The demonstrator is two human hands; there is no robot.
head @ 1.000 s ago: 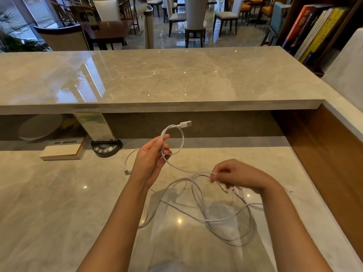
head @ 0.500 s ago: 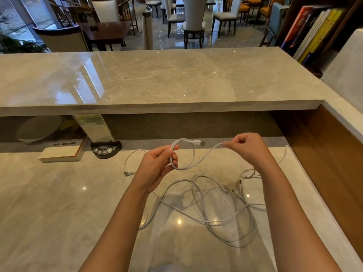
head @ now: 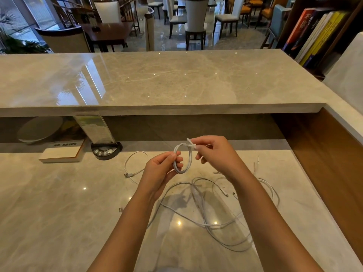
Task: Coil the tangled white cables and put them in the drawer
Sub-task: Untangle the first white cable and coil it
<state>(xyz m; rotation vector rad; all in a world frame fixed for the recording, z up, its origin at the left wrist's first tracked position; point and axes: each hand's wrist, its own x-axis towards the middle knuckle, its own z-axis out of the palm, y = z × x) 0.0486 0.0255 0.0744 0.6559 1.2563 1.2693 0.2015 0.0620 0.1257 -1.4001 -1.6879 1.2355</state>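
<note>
On a marble counter (head: 59,203), we see loose cables (head: 208,216) tangled near the right. Above them, the left hand (head: 159,171) pinches a small coil (head: 182,160); the right hand (head: 218,154) pinches its plug (head: 191,144) at the coil's top.

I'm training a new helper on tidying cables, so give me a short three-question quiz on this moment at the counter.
1. True or false: the small loop of white cable is held up off the lower counter by both hands.
2. Which hand pinches the cable at the top of the loop, by the plug? A) left hand B) right hand C) neither
3. Fill in: the rest of the white cables lies loose on the ____.

Key
1. True: the left hand grips the loop's side and the right hand holds its top.
2. B
3. lower counter; no drawer is in view.
</note>
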